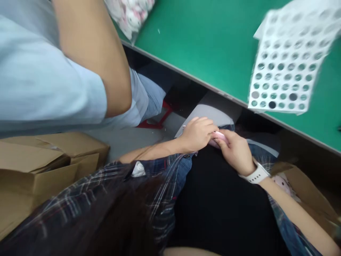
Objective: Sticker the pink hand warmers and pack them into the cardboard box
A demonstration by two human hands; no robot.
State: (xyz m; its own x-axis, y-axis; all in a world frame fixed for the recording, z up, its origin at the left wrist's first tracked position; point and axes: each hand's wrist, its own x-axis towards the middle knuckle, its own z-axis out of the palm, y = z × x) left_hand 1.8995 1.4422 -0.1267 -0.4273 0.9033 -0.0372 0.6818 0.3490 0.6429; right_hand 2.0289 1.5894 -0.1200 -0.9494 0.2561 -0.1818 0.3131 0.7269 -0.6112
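Black garment: I am wearing it under an open plaid shirt.
White watch: its strap is circling my right wrist.
Right hand: I am pinching a pink piece between thumb and bent fingers.
Left hand: my fingers are lying close together, curling over the other end of that piece; their tips are partly hiding.
Pink piece: I am holding it off the desk, short of its near edge; most of it is hiding in my grip.
Right carton: standing open beside my right forearm, pinkish goods showing inside.
Left carton: sitting at my left, flaps loosening.
Red frame: showing below the desk's near edge.
Co-worker's sleeve: pale blue, a bent elbow emerging.
Green desk: its near edge is running slantwise.
Perforated sheet: lying along that edge, toward the right, a few dark discs remaining in its rows.
Clear bag: white-and-pink items filling it, resting at the near edge's left end.
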